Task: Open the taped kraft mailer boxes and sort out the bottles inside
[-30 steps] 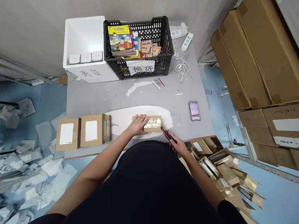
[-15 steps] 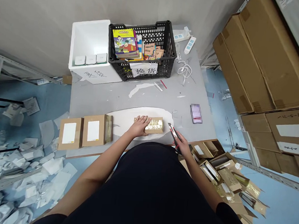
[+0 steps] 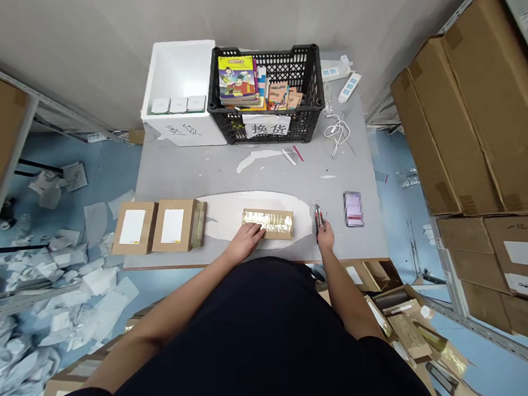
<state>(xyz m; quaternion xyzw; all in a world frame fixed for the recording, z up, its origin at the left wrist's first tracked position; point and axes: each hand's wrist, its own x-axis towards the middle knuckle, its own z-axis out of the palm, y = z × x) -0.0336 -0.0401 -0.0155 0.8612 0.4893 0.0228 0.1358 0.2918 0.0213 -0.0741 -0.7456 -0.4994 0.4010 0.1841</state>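
Note:
A small cardboard box (image 3: 275, 231) with shiny gold tape along its top lies on a white patch of the table. My left hand (image 3: 245, 239) rests at its near left edge, the fingers stretched over the taped top and not wrapped round it. Right of the box, my right hand (image 3: 326, 235) is closed round a black and red utility knife (image 3: 319, 216). The knife points away from me, low over the table, with a gap between it and the box. Whether its blade is out cannot be made out.
Two labelled cardboard boxes (image 3: 170, 226) stand at the left. At the back are a white foam box (image 3: 157, 73) and a black crate (image 3: 312, 114) of books. A phone (image 3: 353, 209) and a white cable (image 3: 338, 129) lie at the right. Opened cartons (image 3: 411, 332) fill the floor below.
My left hand has slid back from the middle of the taped top to the near edge. My right hand has moved forward over the table, turning the knife away from me.

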